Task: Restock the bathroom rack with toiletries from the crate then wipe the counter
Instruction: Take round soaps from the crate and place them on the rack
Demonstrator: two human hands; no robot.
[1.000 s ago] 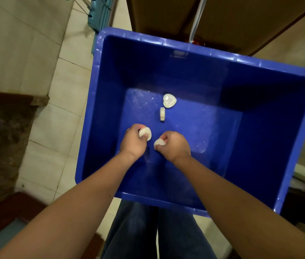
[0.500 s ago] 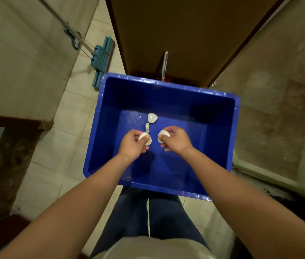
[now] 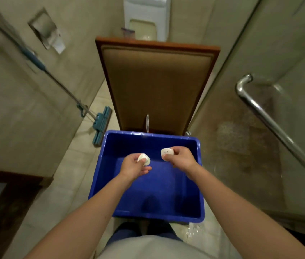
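Head view looks down on both hands over a blue crate (image 3: 166, 195), which stands on the tiled floor just in front of the person's legs. The left hand (image 3: 134, 168) holds a small white soap (image 3: 144, 159); the thumb and the first fingers are curled and pinch it, and the other fingers are loosely bent. The right hand (image 3: 182, 159) holds a second soap (image 3: 167, 151), also white, pinched between the thumb and the curled fingers. The two soaps are apart from each other, both over the far half of the crate. Behind the crate stands a brown door (image 3: 157, 81). A mop (image 3: 101, 126) leans on the left wall, its head on the floor near the crate's far left corner. On the right a metal bar (image 3: 260, 109) is fixed on a glass wall.
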